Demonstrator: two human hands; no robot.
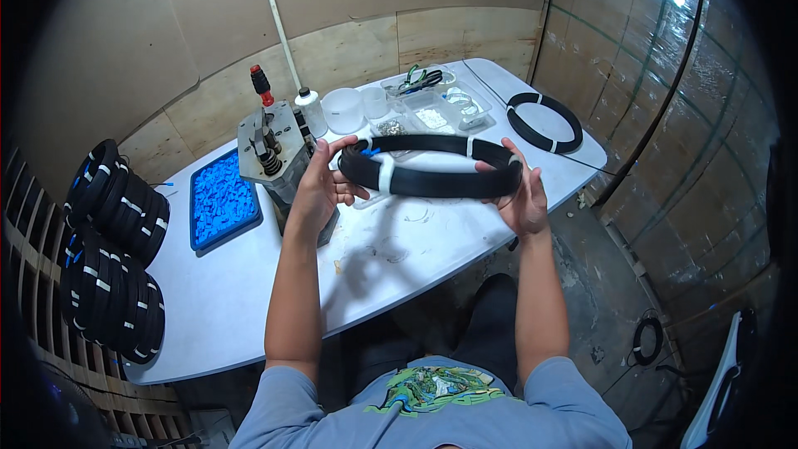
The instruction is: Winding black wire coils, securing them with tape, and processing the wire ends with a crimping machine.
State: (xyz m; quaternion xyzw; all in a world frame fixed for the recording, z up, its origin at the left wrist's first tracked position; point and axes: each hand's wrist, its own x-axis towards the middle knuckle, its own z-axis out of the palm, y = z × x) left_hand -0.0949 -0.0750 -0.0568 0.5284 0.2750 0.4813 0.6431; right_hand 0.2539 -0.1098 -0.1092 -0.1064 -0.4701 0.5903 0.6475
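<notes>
A coil of black cable (440,184), bound with white tape bands, is held up above the white table between my two hands. My left hand (320,187) grips its left side, thumb on top and fingers curled beneath. A small blue piece shows on the coil near that thumb. On the opposite side, my right hand (525,199) holds the coil's right end, with part of its fingers behind the loop. Left of my left hand stands a metal bench press (278,150) with a red-and-black handle.
A blue tray (195,237) full of small blue pieces lies left of the press. Stacked black coils (125,283) stand at the table's left edge. A white bottle (312,112), white tubs (342,111), a clear parts tray (436,116) and pliers (420,81) sit behind. Another coil (575,126) lies far right.
</notes>
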